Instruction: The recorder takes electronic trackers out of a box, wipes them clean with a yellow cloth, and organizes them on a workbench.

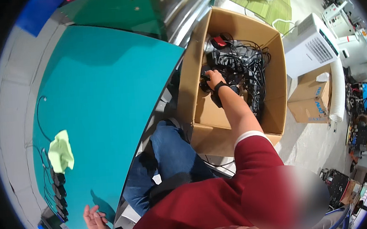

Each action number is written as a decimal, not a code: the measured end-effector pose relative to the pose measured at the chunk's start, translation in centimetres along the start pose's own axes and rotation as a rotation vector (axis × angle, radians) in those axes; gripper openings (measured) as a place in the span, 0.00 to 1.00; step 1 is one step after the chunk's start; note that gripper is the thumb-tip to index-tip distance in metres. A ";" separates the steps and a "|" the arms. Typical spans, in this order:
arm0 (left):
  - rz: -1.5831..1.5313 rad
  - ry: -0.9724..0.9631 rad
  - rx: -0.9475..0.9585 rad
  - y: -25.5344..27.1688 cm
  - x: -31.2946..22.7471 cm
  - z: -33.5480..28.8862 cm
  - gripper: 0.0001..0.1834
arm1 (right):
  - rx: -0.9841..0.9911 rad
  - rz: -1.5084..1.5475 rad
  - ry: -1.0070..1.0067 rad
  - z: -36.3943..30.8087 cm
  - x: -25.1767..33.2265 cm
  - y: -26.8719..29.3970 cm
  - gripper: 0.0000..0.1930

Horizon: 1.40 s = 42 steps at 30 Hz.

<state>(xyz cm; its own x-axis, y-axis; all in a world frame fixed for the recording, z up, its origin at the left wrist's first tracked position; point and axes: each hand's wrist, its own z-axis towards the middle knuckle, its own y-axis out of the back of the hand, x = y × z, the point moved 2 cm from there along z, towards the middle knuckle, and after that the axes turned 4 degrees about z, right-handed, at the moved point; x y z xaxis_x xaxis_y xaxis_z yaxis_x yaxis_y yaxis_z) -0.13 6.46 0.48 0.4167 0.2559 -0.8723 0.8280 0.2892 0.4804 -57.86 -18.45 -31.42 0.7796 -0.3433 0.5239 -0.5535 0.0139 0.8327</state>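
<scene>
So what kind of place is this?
Probably an electronics workshop or storeroom. There's a big cardboard box with tangled black cables inside, a wide teal table, and dark equipment piled on the floor.

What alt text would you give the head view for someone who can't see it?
The person's right hand is inside a cardboard box of tangled black cables. The left hand is open over a teal table with a green cloth and black blocks.
</scene>
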 end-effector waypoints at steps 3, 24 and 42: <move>0.177 0.044 -0.074 -1.3 1.2 0.6 0.16 | 0.187 -0.260 -0.041 0.8 -0.9 -1.9 0.32; 0.289 0.047 -0.302 -2.4 1.8 0.3 0.12 | 0.064 -0.128 0.017 -1.8 -2.1 -3.8 0.07; 0.193 -0.451 0.282 6.1 -3.1 -0.6 0.17 | -0.329 1.198 0.882 -16.0 30.2 24.8 0.09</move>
<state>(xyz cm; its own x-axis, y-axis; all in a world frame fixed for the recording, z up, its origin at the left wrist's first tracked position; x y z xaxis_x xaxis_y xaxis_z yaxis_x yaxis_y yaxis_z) 3.40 7.97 6.19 0.6382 -0.1579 -0.7535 0.7634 0.0031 0.6459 -43.38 -13.48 7.90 -0.0800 0.6728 0.7355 -0.9719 0.1112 -0.2074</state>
